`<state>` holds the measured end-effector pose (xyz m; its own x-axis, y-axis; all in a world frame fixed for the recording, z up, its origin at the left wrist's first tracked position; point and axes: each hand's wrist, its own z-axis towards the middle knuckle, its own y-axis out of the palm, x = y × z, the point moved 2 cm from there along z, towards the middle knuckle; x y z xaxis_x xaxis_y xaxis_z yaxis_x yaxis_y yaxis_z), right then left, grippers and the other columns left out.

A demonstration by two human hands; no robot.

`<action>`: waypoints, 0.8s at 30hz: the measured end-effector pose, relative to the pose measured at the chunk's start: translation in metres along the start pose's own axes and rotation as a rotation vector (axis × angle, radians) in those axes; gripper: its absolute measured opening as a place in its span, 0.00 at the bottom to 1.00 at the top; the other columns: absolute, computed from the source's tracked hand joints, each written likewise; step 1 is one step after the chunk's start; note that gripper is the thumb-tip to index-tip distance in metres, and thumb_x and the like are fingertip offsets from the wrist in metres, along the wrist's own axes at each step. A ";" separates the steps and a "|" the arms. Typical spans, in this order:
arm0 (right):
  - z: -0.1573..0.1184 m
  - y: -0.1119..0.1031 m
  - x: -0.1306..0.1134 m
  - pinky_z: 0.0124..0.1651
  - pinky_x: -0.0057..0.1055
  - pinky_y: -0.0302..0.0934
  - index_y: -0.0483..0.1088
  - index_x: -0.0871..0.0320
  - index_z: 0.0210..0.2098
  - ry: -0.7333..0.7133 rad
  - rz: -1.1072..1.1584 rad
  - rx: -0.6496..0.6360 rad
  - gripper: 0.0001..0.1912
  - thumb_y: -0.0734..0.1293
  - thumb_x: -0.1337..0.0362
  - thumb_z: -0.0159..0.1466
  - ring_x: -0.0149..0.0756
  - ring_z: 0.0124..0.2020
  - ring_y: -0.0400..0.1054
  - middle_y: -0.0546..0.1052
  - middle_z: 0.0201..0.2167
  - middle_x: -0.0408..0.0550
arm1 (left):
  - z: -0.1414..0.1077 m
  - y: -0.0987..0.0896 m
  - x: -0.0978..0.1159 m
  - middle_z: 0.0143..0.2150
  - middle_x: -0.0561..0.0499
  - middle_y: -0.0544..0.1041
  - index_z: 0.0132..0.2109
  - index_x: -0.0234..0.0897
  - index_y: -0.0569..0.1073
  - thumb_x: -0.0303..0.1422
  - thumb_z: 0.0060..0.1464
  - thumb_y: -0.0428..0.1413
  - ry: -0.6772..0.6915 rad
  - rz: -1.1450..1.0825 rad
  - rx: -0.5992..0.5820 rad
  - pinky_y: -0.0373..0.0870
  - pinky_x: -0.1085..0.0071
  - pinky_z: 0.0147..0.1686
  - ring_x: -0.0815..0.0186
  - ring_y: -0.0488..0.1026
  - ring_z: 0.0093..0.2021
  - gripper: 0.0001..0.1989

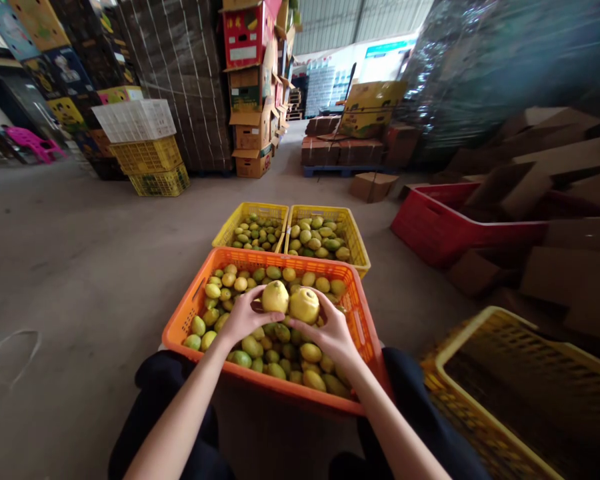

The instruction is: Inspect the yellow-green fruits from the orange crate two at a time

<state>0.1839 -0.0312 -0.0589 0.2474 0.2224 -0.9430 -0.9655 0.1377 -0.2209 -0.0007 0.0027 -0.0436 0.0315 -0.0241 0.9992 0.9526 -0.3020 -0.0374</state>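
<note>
My left hand (pixel 247 315) is closed around a yellow lemon (pixel 275 297), its stem end facing up. Beside it, my right hand (pixel 329 328) grips a second yellow lemon (pixel 305 305) with a knobbly tip. The two fruits are side by side, almost touching, above an orange plastic crate (pixel 185 300). Many green and yellow lemons (pixel 253 346) fill the crate below my hands, some hidden by my fingers and wrists.
Two yellow crates (pixel 357 243) of similar fruit stand just beyond the orange one. To the right are a yellow crate (pixel 480 400) and a red bin (pixel 430 227) with loose cardboard. Stacked crates (pixel 147 157) and cartons (pixel 250 100) stand farther back.
</note>
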 end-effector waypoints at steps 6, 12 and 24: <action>-0.005 0.002 -0.011 0.56 0.49 0.58 0.64 0.53 0.55 -0.254 -0.383 0.023 0.32 0.72 0.56 0.52 0.50 0.51 0.66 0.73 0.51 0.52 | -0.014 -0.004 0.018 0.49 0.46 0.76 0.45 0.41 0.77 0.25 0.28 0.69 0.077 -0.030 0.093 0.66 0.69 0.50 0.57 0.71 0.50 0.30; -0.006 0.006 -0.015 0.57 0.48 0.58 0.63 0.54 0.56 -0.317 -0.384 0.046 0.30 0.70 0.57 0.54 0.49 0.52 0.66 0.72 0.52 0.53 | -0.019 -0.006 0.025 0.50 0.47 0.75 0.44 0.42 0.77 0.25 0.27 0.70 0.081 -0.056 0.107 0.64 0.70 0.52 0.57 0.69 0.52 0.30; -0.003 0.014 0.000 0.14 0.29 0.53 0.72 0.57 0.45 0.483 0.247 -0.086 0.31 0.64 0.40 0.53 0.33 0.14 0.61 0.72 0.17 0.43 | -0.012 -0.003 -0.015 0.28 0.48 0.76 0.34 0.35 0.78 0.45 0.49 0.58 -0.137 -0.076 0.078 0.67 0.71 0.36 0.58 0.72 0.38 0.16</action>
<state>0.1704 -0.0323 -0.0622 -0.0333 -0.2331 -0.9719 -0.9983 0.0535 0.0214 -0.0079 -0.0076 -0.0586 -0.0051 0.1277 0.9918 0.9743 -0.2226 0.0337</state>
